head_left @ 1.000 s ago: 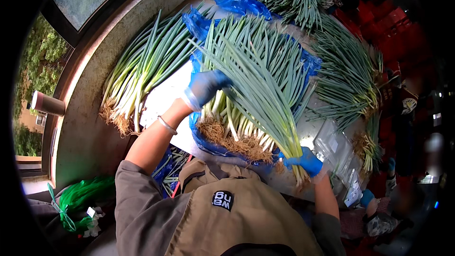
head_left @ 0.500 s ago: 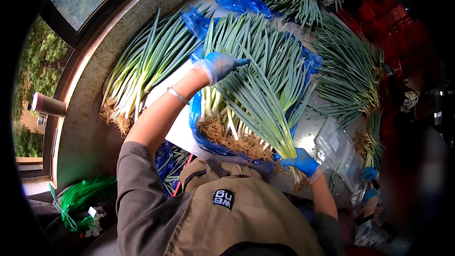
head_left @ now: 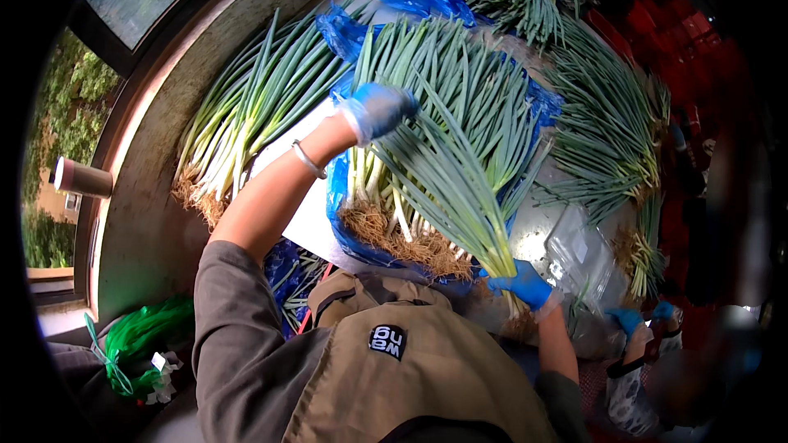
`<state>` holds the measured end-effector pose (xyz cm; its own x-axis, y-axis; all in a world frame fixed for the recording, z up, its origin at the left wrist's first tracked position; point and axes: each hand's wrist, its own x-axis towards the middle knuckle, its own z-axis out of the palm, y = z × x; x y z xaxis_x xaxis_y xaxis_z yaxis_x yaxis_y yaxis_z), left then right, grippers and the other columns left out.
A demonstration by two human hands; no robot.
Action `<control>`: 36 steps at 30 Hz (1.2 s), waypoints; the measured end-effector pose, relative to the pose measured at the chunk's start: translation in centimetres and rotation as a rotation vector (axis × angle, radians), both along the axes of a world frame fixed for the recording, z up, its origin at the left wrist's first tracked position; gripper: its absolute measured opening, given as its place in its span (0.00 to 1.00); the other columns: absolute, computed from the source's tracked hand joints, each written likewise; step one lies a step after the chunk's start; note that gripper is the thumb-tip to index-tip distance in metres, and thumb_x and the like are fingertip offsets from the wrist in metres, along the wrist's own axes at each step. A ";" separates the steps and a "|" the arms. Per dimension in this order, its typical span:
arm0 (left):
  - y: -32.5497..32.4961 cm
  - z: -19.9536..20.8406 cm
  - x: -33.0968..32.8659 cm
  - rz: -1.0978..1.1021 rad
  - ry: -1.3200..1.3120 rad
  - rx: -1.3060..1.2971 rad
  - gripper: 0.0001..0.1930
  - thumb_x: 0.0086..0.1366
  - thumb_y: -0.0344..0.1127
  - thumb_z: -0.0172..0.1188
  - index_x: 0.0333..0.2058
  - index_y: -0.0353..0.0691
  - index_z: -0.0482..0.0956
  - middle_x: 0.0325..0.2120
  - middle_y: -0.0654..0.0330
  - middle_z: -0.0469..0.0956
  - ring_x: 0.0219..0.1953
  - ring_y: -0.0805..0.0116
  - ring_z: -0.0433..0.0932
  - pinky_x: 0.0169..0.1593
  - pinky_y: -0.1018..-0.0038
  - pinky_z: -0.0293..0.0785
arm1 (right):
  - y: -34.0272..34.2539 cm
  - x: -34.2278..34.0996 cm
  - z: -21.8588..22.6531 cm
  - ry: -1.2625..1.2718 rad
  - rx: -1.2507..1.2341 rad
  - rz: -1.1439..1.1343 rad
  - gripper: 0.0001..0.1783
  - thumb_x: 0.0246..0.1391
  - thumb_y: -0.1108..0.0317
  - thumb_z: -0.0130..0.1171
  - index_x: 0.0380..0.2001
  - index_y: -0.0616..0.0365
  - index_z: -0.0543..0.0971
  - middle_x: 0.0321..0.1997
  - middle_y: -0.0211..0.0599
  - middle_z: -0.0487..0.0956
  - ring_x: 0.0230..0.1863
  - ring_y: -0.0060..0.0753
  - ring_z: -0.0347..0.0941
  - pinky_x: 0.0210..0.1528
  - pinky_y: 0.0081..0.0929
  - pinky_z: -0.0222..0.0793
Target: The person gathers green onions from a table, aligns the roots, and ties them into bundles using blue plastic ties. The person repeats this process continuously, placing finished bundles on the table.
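A bunch of green onions point(head_left: 464, 197) slants across the middle, its leaves fanned toward the upper left. My right hand point(head_left: 523, 283), in a blue glove, is closed round its pale stems just above the roots. My left hand point(head_left: 379, 111), also gloved in blue, is at the leaf-tip end of this bunch. Motion blurs its fingers, so whether they grip any leaves is unclear. Beneath the bunch, a large pile of green onions point(head_left: 410, 238) lies on blue plastic sheeting point(head_left: 336, 201), roots toward me.
More green onions point(head_left: 263, 107) lie on the left beside the window wall; further heaps point(head_left: 603, 115) are at the right and back. Clear plastic bags point(head_left: 579, 254) rest right of my right hand. Another person's blue-gloved hands point(head_left: 628, 320) show at lower right. Green netting point(head_left: 148, 340) sits lower left.
My left hand has shifted slightly left, and its outstretched fingers have drawn in. My right hand stays on the stems. The other person's gloved hands have moved.
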<state>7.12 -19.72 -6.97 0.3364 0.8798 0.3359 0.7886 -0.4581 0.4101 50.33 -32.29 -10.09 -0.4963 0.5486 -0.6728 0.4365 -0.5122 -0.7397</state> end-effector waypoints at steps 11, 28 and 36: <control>-16.0 -0.8 -10.6 0.382 0.676 -1.032 0.14 0.58 0.34 0.49 0.39 0.37 0.79 0.39 0.47 0.76 0.42 0.54 0.75 0.46 0.65 0.68 | -0.5 1.7 -1.3 -0.073 -0.092 -0.019 0.21 0.45 0.75 0.63 0.45 0.68 0.74 0.42 0.42 0.78 0.34 0.28 0.75 0.35 0.25 0.74; 2.5 -7.1 -5.0 0.004 0.415 -0.306 0.10 0.57 0.25 0.52 0.36 0.41 0.79 0.26 0.53 0.78 0.31 0.58 0.77 0.34 0.68 0.73 | 0.8 1.0 -0.5 -0.110 -0.185 -0.033 0.19 0.46 0.74 0.63 0.43 0.70 0.75 0.37 0.42 0.78 0.31 0.29 0.75 0.34 0.25 0.71; -0.4 -6.5 -13.6 0.634 -0.559 -0.468 0.07 0.62 0.28 0.51 0.32 0.36 0.79 0.27 0.59 0.79 0.30 0.72 0.76 0.40 0.77 0.73 | 0.9 1.9 -1.6 -0.094 -0.264 -0.083 0.20 0.45 0.75 0.63 0.43 0.72 0.74 0.37 0.43 0.78 0.32 0.30 0.74 0.35 0.25 0.72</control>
